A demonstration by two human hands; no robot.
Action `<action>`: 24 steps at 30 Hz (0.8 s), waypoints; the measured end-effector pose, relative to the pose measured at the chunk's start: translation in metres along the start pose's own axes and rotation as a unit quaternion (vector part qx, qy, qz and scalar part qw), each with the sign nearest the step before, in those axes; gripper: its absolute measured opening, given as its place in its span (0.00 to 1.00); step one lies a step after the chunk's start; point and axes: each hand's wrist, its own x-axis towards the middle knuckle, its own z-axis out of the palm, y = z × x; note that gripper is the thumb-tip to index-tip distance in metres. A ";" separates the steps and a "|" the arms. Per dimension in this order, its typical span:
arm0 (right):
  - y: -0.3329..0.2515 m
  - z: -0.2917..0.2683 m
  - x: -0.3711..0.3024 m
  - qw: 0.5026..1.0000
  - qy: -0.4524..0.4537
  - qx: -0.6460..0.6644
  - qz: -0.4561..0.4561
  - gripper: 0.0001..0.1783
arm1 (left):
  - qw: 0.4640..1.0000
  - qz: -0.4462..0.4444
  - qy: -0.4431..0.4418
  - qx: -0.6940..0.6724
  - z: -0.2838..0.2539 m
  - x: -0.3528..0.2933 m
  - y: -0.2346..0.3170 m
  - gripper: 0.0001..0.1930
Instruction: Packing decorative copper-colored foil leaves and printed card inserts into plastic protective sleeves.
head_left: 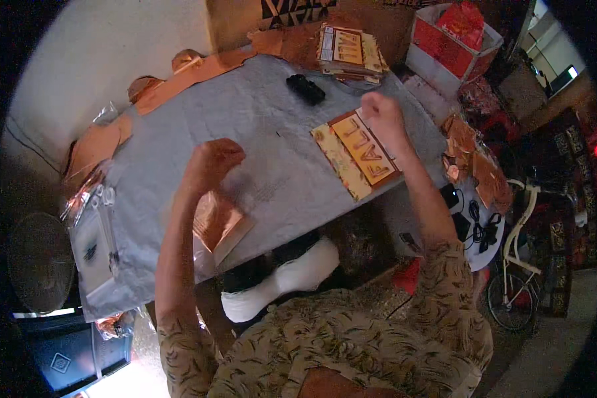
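My left hand (217, 161) is raised over the left-middle of the grey cloth-covered table (265, 126). Its fingers are curled together, and anything in them is too small to make out. Beneath that forearm, a brown paper or cardboard piece (220, 224) lies at the near edge. On the right, a yellow-and-brown printed card pack (357, 158) lies at a slant. My right hand (383, 118) is closed above the pack's far right corner. Whether it grips anything is hidden. A black object (306, 89) rests beyond the pack.
A stack of similar printed packs (351, 52) sits at the table's far edge. Behind it stands a red-and-white box (451, 50). Brown cardboard strips (186, 79) line the far left edge. Black cables (484, 229) lie at right, near a bicycle (521, 255).
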 end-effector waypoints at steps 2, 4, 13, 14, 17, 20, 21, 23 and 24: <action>0.032 0.001 0.026 0.990 0.072 -0.110 -0.051 0.13 | 0.996 0.020 0.003 0.085 0.001 0.022 -0.008 0.08; 0.046 0.003 0.042 0.986 0.055 -0.149 -0.043 0.14 | 0.963 -0.082 -0.035 0.255 0.000 0.034 -0.006 0.13; 0.054 0.019 0.068 0.981 0.021 -0.184 -0.061 0.16 | 0.936 0.069 0.081 0.335 0.033 0.065 0.001 0.24; 0.045 0.014 0.065 0.975 0.006 -0.213 -0.054 0.15 | 0.937 0.071 0.080 0.333 0.042 0.072 0.005 0.24; 0.071 0.011 0.074 0.980 0.003 -0.195 -0.046 0.12 | 0.948 0.067 0.079 0.301 0.074 0.092 0.010 0.25; 0.079 0.011 0.077 0.980 0.016 -0.182 -0.083 0.10 | 0.951 0.121 0.123 0.256 0.090 0.096 0.005 0.24; 0.080 0.011 0.077 0.980 0.017 -0.183 -0.082 0.10 | 0.950 0.130 0.121 0.256 0.092 0.095 0.003 0.24; 0.085 0.010 0.074 0.978 0.056 -0.158 -0.121 0.09 | 0.950 0.139 0.116 0.254 0.094 0.094 0.003 0.23; 0.087 0.008 0.074 0.978 0.056 -0.159 -0.119 0.09 | 0.952 0.144 0.120 0.244 0.092 0.093 0.002 0.22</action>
